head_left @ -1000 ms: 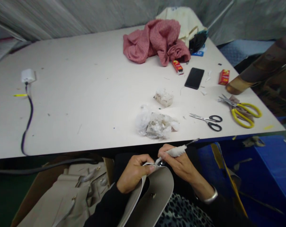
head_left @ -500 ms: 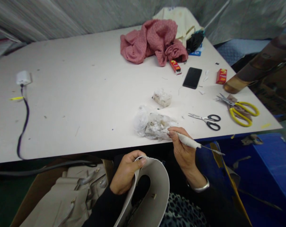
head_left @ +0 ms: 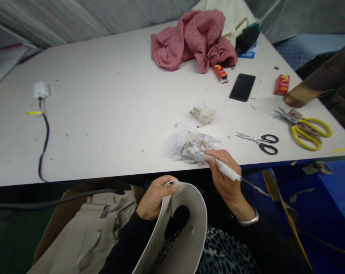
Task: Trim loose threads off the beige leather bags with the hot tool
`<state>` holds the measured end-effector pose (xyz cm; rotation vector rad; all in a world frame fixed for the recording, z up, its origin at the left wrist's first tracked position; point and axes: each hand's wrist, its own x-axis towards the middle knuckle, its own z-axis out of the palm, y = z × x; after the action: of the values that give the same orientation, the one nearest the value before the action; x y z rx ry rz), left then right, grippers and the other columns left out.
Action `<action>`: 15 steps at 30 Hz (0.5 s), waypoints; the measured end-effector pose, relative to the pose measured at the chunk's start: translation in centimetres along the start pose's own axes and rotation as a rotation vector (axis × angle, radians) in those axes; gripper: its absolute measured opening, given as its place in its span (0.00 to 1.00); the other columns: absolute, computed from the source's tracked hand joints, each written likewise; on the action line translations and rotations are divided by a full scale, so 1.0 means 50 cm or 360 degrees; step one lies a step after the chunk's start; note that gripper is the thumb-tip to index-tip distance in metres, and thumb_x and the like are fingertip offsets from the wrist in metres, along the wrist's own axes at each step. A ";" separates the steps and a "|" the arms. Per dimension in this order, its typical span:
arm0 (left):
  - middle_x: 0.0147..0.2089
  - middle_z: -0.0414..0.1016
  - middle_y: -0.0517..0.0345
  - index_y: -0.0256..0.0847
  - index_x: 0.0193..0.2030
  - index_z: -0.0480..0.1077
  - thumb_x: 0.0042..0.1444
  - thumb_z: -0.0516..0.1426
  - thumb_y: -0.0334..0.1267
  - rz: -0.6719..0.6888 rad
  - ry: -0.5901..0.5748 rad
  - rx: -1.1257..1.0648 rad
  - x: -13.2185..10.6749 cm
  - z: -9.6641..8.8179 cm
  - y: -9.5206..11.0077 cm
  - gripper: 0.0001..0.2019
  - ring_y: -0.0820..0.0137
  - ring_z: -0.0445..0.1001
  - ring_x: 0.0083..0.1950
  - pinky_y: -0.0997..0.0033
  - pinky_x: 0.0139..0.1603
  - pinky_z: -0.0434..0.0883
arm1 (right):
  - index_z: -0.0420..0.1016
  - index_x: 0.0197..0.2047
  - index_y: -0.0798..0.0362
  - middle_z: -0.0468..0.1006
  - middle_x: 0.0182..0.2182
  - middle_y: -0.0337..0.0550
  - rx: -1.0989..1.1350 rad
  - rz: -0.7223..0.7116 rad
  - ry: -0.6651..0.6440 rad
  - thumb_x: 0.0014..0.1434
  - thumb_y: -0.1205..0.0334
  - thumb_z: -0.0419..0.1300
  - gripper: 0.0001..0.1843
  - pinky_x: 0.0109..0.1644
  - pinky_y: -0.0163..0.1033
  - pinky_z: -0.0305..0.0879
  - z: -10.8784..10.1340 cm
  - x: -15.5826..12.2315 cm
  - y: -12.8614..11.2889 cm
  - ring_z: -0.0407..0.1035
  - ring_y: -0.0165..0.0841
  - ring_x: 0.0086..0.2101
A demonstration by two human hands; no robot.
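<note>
My left hand (head_left: 154, 198) pinches the upper edge of a beige leather-like bag piece (head_left: 197, 205), bent into a curve, with an oval cut-out and a small metal stud. My right hand (head_left: 226, 182) is closed around a thin tool (head_left: 226, 169) whose handle is wrapped in white. A flat metal end sticks out behind that hand, while the front end meets a pale, dirty block in clear plastic (head_left: 191, 149) at the table's front edge. Whether the tip is inside the block I cannot tell. Just behind sits a second wrapped whitish block (head_left: 203, 113).
Black-handled scissors (head_left: 259, 142) and yellow-handled scissors (head_left: 309, 129) lie to the right, near a phone (head_left: 242, 87) and red boxes (head_left: 281, 84). Red cloth (head_left: 194, 42) is heaped behind. A cable (head_left: 43, 140) crosses the table's left. Below, a carton holds beige bags (head_left: 83, 228).
The view has shifted slightly, so the table and its things appear farther right and a little higher. Both hands keep their grips, and the tool's front stays at the plastic-wrapped block.
</note>
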<state>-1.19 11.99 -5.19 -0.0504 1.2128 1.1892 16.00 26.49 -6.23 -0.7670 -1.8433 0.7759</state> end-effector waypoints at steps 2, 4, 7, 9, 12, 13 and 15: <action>0.26 0.78 0.55 0.33 0.31 0.75 0.35 0.78 0.38 -0.0014 0.0000 -0.0011 0.000 0.001 0.001 0.21 0.71 0.74 0.25 0.73 0.28 0.72 | 0.80 0.44 0.50 0.82 0.38 0.43 0.0120 0.0098 0.0048 0.69 0.61 0.62 0.05 0.47 0.43 0.71 -0.005 -0.007 -0.009 0.75 0.36 0.40; 0.26 0.78 0.55 0.33 0.31 0.75 0.35 0.78 0.37 -0.0034 -0.0012 -0.0018 0.000 0.001 0.003 0.21 0.71 0.74 0.25 0.73 0.28 0.72 | 0.79 0.43 0.50 0.81 0.35 0.41 0.0354 0.0336 -0.0053 0.70 0.60 0.61 0.06 0.44 0.40 0.71 -0.007 -0.018 -0.018 0.75 0.34 0.37; 0.26 0.78 0.55 0.33 0.31 0.76 0.35 0.78 0.37 -0.0073 -0.0038 -0.0017 0.000 0.002 0.006 0.20 0.72 0.74 0.25 0.73 0.30 0.72 | 0.79 0.40 0.51 0.78 0.30 0.38 0.0703 0.0681 -0.0404 0.71 0.56 0.60 0.10 0.39 0.36 0.70 -0.003 -0.039 -0.024 0.74 0.31 0.32; 0.27 0.78 0.55 0.33 0.32 0.76 0.35 0.78 0.37 -0.0101 -0.0058 -0.0005 0.000 0.001 0.008 0.21 0.71 0.74 0.25 0.73 0.30 0.72 | 0.79 0.39 0.52 0.78 0.29 0.37 0.0798 0.0776 -0.0519 0.70 0.55 0.61 0.11 0.38 0.35 0.70 0.003 -0.052 -0.023 0.74 0.30 0.31; 0.28 0.79 0.54 0.32 0.32 0.76 0.34 0.78 0.38 -0.0120 -0.0071 0.0010 0.000 0.001 0.010 0.22 0.71 0.75 0.25 0.74 0.30 0.72 | 0.79 0.39 0.52 0.78 0.29 0.38 0.0813 0.0839 -0.0527 0.70 0.54 0.61 0.12 0.39 0.35 0.69 0.010 -0.064 -0.018 0.74 0.30 0.31; 0.28 0.79 0.54 0.32 0.32 0.76 0.34 0.78 0.38 -0.0120 -0.0071 0.0011 0.000 0.002 0.010 0.22 0.71 0.75 0.26 0.74 0.30 0.72 | 0.79 0.39 0.52 0.78 0.29 0.38 0.0814 0.0849 -0.0532 0.70 0.54 0.61 0.12 0.40 0.35 0.69 0.011 -0.066 -0.017 0.74 0.30 0.32; 0.28 0.79 0.54 0.32 0.32 0.75 0.35 0.78 0.38 -0.0120 -0.0072 0.0012 -0.001 0.003 0.009 0.21 0.72 0.74 0.25 0.74 0.29 0.72 | 0.79 0.39 0.52 0.79 0.30 0.38 0.0821 0.0853 -0.0542 0.70 0.54 0.61 0.12 0.40 0.35 0.69 0.012 -0.068 -0.017 0.74 0.30 0.32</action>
<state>-1.40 12.26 -4.86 -0.0627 1.1664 1.1144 16.49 23.23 -7.54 -0.8244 -1.6126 1.7373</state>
